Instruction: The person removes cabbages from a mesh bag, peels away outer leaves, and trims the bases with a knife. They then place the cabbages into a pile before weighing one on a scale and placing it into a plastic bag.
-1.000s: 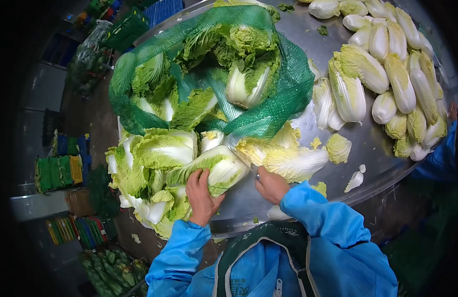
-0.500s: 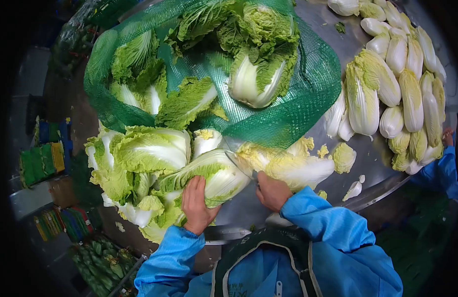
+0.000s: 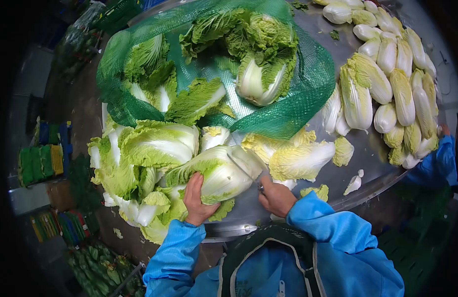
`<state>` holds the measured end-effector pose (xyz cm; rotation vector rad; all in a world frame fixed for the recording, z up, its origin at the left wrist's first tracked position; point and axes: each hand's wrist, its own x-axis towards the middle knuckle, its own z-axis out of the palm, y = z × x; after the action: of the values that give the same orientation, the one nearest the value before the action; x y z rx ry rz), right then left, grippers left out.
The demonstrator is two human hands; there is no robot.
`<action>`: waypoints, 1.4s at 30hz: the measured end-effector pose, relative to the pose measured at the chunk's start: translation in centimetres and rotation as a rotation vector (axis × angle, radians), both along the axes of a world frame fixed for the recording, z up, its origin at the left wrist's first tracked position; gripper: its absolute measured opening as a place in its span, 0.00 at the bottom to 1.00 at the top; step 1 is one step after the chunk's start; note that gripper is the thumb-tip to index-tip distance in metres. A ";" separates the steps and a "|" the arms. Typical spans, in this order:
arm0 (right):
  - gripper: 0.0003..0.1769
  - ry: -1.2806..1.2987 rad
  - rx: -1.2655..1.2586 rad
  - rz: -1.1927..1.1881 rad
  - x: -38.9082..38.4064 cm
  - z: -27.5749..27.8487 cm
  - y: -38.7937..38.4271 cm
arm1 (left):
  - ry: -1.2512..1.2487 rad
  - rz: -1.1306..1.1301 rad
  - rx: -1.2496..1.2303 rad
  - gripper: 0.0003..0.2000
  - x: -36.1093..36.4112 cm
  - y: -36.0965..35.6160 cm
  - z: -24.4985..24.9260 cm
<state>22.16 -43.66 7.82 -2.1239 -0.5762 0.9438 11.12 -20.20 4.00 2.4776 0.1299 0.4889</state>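
My left hand (image 3: 196, 199) grips the lower side of a napa cabbage (image 3: 216, 172) lying on the steel table (image 3: 367, 148). My right hand (image 3: 275, 197) is closed on a knife (image 3: 243, 168) whose blade rests against the cabbage's cut end. A trimmed yellow-green cabbage (image 3: 299, 159) lies just right of the blade. Loose outer leaves (image 3: 135, 163) pile up left of my left hand.
A green mesh sack (image 3: 288, 94) full of untrimmed cabbages covers the table's far middle. Several trimmed cabbages (image 3: 392, 74) are stacked at the right. Another person's blue sleeve (image 3: 439, 161) shows at the right edge. Crates stand on the floor at left.
The knife blade has moved left onto the cabbage's end. A small leaf piece has dropped below the cabbage by my left hand. My left hand keeps its hold.
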 end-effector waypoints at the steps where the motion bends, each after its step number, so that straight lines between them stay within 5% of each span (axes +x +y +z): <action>1: 0.14 -0.003 0.000 -0.005 -0.2 -0.1 0.0 | 0.016 0.018 0.023 0.40 0.1 -0.1 0.1; 7: 0.14 -0.082 0.043 -0.089 0.7 -4.3 0.1 | -0.007 -0.005 -0.049 0.38 0.3 -0.1 0.1; 9: 0.21 1.122 0.454 -0.638 3.1 -4.5 0.6 | -0.010 0.011 -0.080 0.38 0.3 0.1 0.4; 10: 0.25 1.232 0.523 -0.698 3.5 -3.1 1.7 | -0.001 0.029 -0.120 0.38 0.1 0.0 0.5; 13: 0.26 0.962 0.398 -0.439 4.0 -1.6 4.4 | -0.027 0.104 -0.156 0.41 -0.3 -0.5 0.6; 15: 0.25 0.803 0.486 -0.396 4.7 4.2 4.7 | -0.103 0.121 -0.256 0.46 -0.9 -1.7 -0.5; 18: 0.26 0.382 0.440 -0.296 5.1 9.1 4.6 | -0.135 0.111 -0.719 0.46 0.3 -5.8 5.6; 19: 0.26 0.375 0.437 -0.276 4.2 8.0 5.1 | -0.152 0.125 -0.719 0.46 1.2 -6.1 6.9; 21: 0.22 -0.004 0.719 -0.329 1.6 4.4 6.2 | -0.220 0.214 -1.112 0.41 2.0 -6.4 8.2; 22: 0.17 -0.064 0.505 -0.255 1.2 6.0 5.9 | -0.105 0.321 -1.052 0.35 1.9 -6.3 7.5; 27: 0.10 -0.305 0.474 -0.464 2.8 -4.1 4.7 | -0.140 0.391 -1.163 0.29 -1.1 -4.5 7.3; 29: 0.10 -0.130 0.469 -0.641 6.9 -6.9 0.5 | -0.095 0.428 -1.345 0.29 -3.2 -3.0 7.4; 31: 0.09 0.067 0.294 -0.662 8.0 -1.4 -1.7 | -0.050 0.401 -1.369 0.30 -5.1 -0.7 8.4; 34: 0.10 -0.245 0.334 -0.377 5.4 1.9 -1.2 | 0.426 0.378 -1.175 0.31 -6.2 1.2 8.3; 35: 0.12 -0.277 0.417 -0.354 3.9 3.3 -0.1 | 0.423 0.380 -1.173 0.31 -6.8 1.6 7.3; 38: 0.19 0.195 0.261 -0.333 0.6 3.6 0.7 | 0.398 0.495 -1.771 0.30 -9.2 1.9 4.9; 42: 0.35 0.677 0.380 -0.440 -1.9 3.7 2.2 | -0.001 0.387 -2.107 0.33 -8.5 -2.7 5.0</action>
<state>20.25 -41.50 11.47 -1.3851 0.0586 1.1048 2.58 -22.92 9.02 0.3684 0.6790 0.1937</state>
